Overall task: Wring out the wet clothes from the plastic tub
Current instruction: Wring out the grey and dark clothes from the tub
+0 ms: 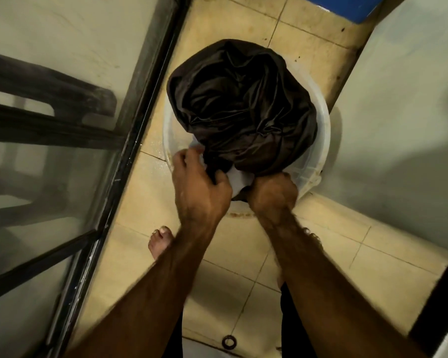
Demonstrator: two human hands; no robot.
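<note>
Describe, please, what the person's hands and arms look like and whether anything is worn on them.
Nothing is worn: the left hand and right hand show no gloves or visible rings, and the left forearm and right forearm are bare and hairy, without sleeves, watch or bracelets.

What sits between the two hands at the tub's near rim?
Head view: a bunched white cloth fills the gap between left hand and right hand, with the dark garment just beyond it.
</note>
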